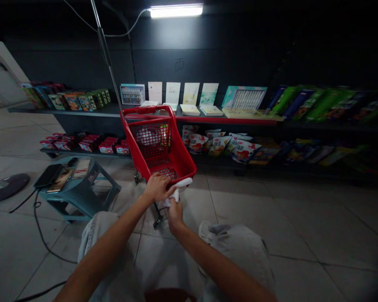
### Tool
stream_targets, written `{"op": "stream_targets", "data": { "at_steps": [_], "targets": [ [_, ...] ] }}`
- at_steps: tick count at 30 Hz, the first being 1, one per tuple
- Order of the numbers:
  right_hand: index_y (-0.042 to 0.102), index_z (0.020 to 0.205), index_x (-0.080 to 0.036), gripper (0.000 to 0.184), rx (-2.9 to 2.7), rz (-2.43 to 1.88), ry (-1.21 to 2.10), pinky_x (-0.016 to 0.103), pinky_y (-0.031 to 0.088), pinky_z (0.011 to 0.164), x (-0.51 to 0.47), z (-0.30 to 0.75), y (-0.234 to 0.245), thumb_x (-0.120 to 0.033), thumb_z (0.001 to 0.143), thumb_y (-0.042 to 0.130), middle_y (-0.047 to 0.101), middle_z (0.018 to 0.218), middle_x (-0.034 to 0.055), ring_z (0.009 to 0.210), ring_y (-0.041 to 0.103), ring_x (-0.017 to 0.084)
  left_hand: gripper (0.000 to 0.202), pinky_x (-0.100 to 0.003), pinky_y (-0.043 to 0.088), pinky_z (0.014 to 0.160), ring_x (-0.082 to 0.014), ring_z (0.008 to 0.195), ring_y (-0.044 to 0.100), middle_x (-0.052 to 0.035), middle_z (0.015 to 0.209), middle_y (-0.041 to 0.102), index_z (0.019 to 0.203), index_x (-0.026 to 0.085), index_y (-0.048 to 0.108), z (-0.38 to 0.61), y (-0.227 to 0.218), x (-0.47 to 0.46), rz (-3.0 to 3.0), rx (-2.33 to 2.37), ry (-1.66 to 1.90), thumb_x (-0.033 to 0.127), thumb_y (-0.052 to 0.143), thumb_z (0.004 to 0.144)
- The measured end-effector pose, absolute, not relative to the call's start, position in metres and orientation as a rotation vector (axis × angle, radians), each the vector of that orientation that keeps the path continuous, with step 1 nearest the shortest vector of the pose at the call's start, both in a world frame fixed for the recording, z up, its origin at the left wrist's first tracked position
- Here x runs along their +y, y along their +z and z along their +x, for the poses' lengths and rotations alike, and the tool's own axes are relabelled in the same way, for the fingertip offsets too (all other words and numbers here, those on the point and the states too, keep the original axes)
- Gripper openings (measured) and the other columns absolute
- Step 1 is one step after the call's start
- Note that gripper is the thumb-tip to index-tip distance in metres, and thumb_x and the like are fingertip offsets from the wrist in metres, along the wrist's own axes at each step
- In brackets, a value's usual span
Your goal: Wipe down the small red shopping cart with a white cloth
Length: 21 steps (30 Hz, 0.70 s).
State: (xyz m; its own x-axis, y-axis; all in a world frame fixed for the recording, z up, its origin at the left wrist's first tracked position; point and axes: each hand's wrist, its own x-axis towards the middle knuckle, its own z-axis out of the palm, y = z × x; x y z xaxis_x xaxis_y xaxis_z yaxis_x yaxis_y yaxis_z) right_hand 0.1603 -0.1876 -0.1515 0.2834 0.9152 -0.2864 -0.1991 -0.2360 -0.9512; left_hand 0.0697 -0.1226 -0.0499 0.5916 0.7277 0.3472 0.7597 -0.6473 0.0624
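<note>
A red plastic shopping cart (138,155) on small casters stands in front of my knees. My left hand (157,187) is closed over the cart's near rim, its fingers reaching inside. Its thumb lies against a white cloth (183,183) at the same rim. Just below, my right hand (175,214) is closed round a bunched part of that cloth. The cloth runs along the outside of the cart's near corner, partly hidden by my hands.
Shelves behind the cart hold books (173,93), bagged snacks (219,144) and red packs (90,142). A blue-grey stool (96,180) at left carries a black device and a phone-like object. A metal pole (108,63) rises by the cart; cables lie on the tiled floor.
</note>
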Motion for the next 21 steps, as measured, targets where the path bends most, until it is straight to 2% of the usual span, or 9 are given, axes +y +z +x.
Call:
{"op": "stream_targets", "data": {
  "at_steps": [3,6,12,18,21],
  "targets": [
    [0.063,0.094,-0.018,0.033,-0.372,-1.209,1.279,0.026,0.053,0.062,-0.183,0.18,-0.152,-0.04,0.07,0.058,0.069,0.076,0.0009,0.069,0.066,0.017,0.033,-0.041,0.044,0.089,-0.0237,0.081,0.07,-0.0079,0.085,0.076,0.086,0.02,0.066,0.068,-0.051,-0.124,-2.727,-1.247,-0.541,0.048,0.052,0.098],
    [0.065,0.091,-0.017,0.031,-0.261,-1.113,1.274,0.025,0.053,0.062,-0.177,0.206,-0.152,-0.033,0.064,0.061,0.07,0.074,-0.001,0.068,0.066,0.015,0.03,-0.041,0.045,0.091,-0.023,0.081,0.07,-0.0071,0.085,0.076,0.085,0.02,0.065,0.067,-0.052,-0.126,-2.727,-1.229,-0.546,0.046,0.054,0.097],
    [0.065,0.099,-0.018,0.034,-0.257,-1.079,1.179,0.027,0.058,0.072,-0.173,0.263,-0.156,-0.034,0.069,0.063,0.076,0.088,0.0006,0.079,0.071,0.017,0.029,-0.041,0.045,0.092,-0.0219,0.077,0.069,-0.0069,0.082,0.075,0.081,0.02,0.064,0.062,-0.056,-0.13,-2.706,-1.191,-0.564,0.042,0.054,0.097],
    [0.065,0.101,-0.019,0.039,-0.272,-1.234,1.215,0.028,0.056,0.066,-0.189,0.288,-0.171,-0.042,0.07,0.062,0.074,0.086,0.0009,0.078,0.071,0.019,0.028,-0.039,0.046,0.086,-0.0201,0.071,0.067,-0.0043,0.075,0.073,0.075,0.021,0.06,0.052,-0.061,-0.139,-2.693,-1.141,-0.617,0.039,0.055,0.096],
    [0.066,0.105,-0.019,0.045,-0.333,-1.255,1.19,0.027,0.056,0.067,-0.195,0.289,-0.17,-0.046,0.069,0.066,0.076,0.096,0.0028,0.083,0.071,0.02,0.029,-0.038,0.047,0.085,-0.0186,0.068,0.065,-0.0034,0.072,0.071,0.073,0.021,0.06,0.047,-0.064,-0.144,-2.682,-1.116,-0.67,0.038,0.054,0.096]
  ]
}}
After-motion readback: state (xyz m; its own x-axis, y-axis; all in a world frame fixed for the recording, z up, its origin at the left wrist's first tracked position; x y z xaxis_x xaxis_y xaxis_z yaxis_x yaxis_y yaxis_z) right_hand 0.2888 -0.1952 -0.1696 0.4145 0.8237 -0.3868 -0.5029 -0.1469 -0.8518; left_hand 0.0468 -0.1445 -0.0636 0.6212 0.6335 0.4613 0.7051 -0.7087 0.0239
